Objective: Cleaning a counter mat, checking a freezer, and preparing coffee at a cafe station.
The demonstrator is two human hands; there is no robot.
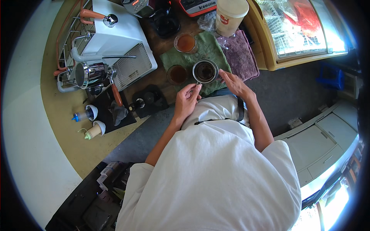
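A round metal-rimmed vessel (205, 71) with dark contents is in front of me, above a green towel (212, 47). My left hand (187, 99) pinches its thin handle between thumb and fingers. Fingertips of my right hand (234, 84) meet the vessel's right side; whether they grip it is hidden. Close to its left stands a glass of dark brown liquid (177, 74). Another glass, holding reddish-brown liquid (186, 43), is farther back on the towel.
A white espresso machine (115, 43) with wooden-handled parts stands left. Sauce bottles (94, 131) lie in white cups nearby. A lidded plastic tub (231, 20) sits behind a purple towel (241, 55). Right of these is a yellow-framed cabinet (267, 59); low white cabinets (312, 141) line the right.
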